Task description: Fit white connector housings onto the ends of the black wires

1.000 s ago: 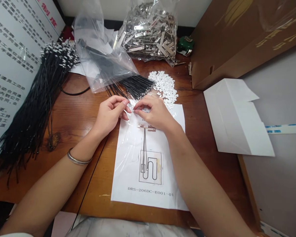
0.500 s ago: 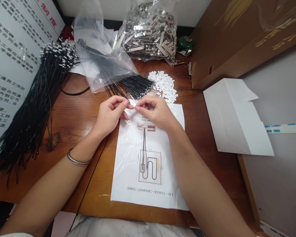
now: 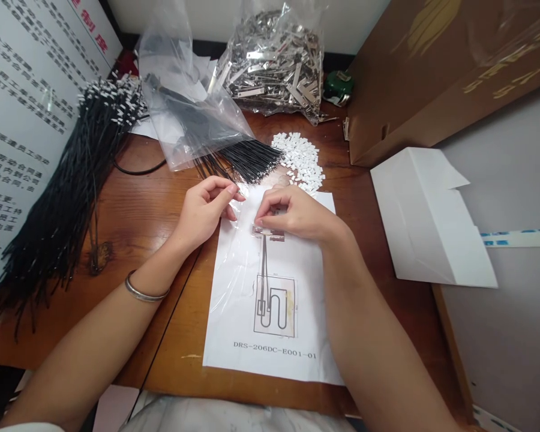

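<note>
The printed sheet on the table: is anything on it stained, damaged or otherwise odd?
Yes: a yellowish-brown stain runs along the right side of the boxed drawing on the printed sheet. It stands out against the white paper; what caused it, I can't tell.

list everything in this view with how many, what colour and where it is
table: one, brown wood, under the hands
printed sheet: one, white, on the table before the person
white pieces: many, white, heaped beyond the sheet
black wires: many, black, left of the heap
white-tipped wires: many, black, far left
metal strips: many, silver, bagged at back
clear bags: two, transparent, back
green object: one, green, back right
box: one, brown, right
folded card: one, white, right
sign: one, white, left
bangle: one, silver, left forearm
left hand: one, near the sheet's top
right hand: one, over the sheet
</note>
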`<state>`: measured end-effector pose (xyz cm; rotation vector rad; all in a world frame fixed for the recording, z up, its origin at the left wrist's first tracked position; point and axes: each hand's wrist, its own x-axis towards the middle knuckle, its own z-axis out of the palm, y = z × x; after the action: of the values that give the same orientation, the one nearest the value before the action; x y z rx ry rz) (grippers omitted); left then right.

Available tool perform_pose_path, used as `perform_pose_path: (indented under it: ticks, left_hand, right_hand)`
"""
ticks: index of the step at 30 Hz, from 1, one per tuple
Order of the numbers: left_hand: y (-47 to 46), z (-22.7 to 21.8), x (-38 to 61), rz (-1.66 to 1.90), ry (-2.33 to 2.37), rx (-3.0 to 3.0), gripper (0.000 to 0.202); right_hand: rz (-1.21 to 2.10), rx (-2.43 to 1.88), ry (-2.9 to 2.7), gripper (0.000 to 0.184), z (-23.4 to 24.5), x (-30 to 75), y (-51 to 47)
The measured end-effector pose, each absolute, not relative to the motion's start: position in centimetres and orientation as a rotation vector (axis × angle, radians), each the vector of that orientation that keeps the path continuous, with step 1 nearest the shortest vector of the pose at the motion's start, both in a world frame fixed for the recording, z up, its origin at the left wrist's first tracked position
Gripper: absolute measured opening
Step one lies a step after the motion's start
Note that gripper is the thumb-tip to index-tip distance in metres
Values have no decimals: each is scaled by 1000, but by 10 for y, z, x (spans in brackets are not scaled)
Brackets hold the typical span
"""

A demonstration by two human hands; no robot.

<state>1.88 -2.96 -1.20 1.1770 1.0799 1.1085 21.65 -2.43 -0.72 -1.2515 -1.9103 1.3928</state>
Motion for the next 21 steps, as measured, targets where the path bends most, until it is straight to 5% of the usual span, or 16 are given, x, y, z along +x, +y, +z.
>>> perform_pose_path:
  ticks: [21]
  left_hand:
    - [-30, -15, 17, 1077, 1085, 1212, 21]
  right_hand:
    - [1108, -1251, -2059, 11, -14, 213, -26]
